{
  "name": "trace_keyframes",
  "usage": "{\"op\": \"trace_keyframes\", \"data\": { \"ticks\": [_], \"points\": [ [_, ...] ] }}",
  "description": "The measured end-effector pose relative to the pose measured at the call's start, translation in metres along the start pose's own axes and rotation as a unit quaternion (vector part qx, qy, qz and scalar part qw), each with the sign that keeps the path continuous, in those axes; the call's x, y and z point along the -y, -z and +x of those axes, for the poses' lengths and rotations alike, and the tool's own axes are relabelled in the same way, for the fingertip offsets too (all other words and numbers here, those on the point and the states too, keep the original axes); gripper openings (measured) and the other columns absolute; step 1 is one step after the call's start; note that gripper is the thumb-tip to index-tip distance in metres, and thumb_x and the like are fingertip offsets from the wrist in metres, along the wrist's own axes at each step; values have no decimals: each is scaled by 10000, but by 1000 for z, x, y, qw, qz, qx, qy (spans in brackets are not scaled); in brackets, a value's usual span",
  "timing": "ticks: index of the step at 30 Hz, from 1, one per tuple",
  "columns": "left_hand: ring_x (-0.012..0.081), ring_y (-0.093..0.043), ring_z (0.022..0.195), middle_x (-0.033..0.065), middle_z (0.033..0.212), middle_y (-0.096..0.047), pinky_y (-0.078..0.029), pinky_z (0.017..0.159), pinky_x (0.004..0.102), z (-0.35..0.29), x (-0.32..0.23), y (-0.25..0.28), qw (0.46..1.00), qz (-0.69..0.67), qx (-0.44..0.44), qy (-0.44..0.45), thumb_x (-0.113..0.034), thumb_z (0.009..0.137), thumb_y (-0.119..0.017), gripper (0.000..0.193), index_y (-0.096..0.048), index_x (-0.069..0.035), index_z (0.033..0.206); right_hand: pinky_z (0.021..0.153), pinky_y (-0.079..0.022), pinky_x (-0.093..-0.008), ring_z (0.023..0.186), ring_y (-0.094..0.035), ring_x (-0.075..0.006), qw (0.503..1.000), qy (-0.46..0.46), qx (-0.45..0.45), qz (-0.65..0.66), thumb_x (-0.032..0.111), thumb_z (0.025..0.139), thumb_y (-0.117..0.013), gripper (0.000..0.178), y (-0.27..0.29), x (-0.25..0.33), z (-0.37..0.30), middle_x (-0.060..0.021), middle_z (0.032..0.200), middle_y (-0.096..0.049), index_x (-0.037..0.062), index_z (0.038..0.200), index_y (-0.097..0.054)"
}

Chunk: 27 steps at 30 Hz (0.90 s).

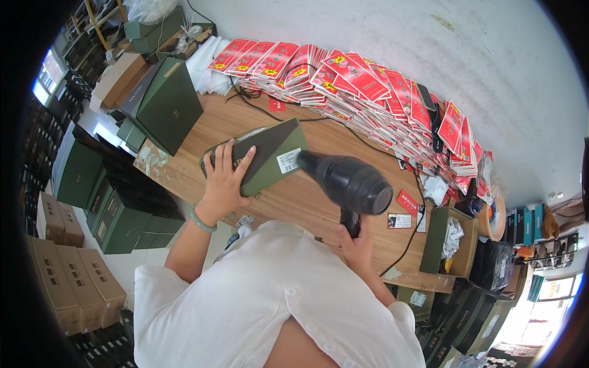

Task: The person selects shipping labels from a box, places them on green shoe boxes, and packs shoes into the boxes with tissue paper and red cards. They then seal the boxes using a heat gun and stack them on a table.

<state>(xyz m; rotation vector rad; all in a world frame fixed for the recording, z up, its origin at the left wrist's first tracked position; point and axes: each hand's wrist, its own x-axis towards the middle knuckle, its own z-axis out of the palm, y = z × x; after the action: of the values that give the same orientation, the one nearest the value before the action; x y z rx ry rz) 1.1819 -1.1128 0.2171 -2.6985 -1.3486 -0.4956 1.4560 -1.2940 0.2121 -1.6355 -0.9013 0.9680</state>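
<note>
A dark green box (270, 142) lies on the wooden table in front of me, slanting up to the right. My left hand (226, 178) rests on its left part with fingers spread flat. A white label (288, 161) sits on the box near its right end. My right hand (357, 244) is closed round the handle of a black hair dryer (350, 183). The dryer's nozzle points left, right at the label's edge; whether it touches cannot be told.
Red printed packets (362, 86) are heaped along the wall. A large green box (167, 105) stands at the table's left corner. Behind the dryer runs a black cord (412, 230). An open carton (451, 245) with crumpled paper stands at right, and brown cartons (76, 288) are stacked at left.
</note>
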Motion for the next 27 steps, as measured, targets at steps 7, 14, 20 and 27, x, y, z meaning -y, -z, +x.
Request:
{"op": "trace_keyframes", "data": {
  "ticks": [7, 14, 20, 27],
  "points": [
    [404, -323, 1290, 266, 1442, -311, -218, 1057, 583, 2, 2, -1, 1000, 0, 11, 8, -334, 407, -850, 1224, -336, -204, 1510, 789, -495, -310, 879, -608, -182, 998, 4, -5, -65, 277, 867, -734, 585, 4, 0, -6, -122, 985, -643, -23, 1300, -482],
    [404, -325, 1288, 265, 1443, -311, -215, 1058, 586, 3, 4, -1, 1000, 8, 17, 6, -344, 404, -852, 1238, -327, -208, 1516, 794, -500, -323, 881, -608, -182, 997, 44, -18, -67, 324, 874, -726, 604, 2, 3, -5, -124, 987, -645, -19, 1303, -473],
    [403, -322, 1290, 264, 1443, -311, -215, 1056, 586, 3, 4, -1, 1000, 1, 13, 6, -350, 404, -852, 1230, -337, -214, 1512, 801, -502, -338, 896, -618, -196, 992, 74, -14, -105, 330, 872, -728, 616, 3, 6, -4, -125, 1004, -646, 1, 1324, -468],
    [404, -324, 1291, 266, 1437, -317, -216, 1056, 586, 3, 5, -1, 1000, 2, 10, 9, -351, 410, -850, 1214, -348, -212, 1507, 818, -500, -337, 926, -633, -213, 996, 29, -10, -84, 320, 877, -723, 595, 2, 6, -1, -141, 1044, -655, 2, 1317, -481]
  ]
}}
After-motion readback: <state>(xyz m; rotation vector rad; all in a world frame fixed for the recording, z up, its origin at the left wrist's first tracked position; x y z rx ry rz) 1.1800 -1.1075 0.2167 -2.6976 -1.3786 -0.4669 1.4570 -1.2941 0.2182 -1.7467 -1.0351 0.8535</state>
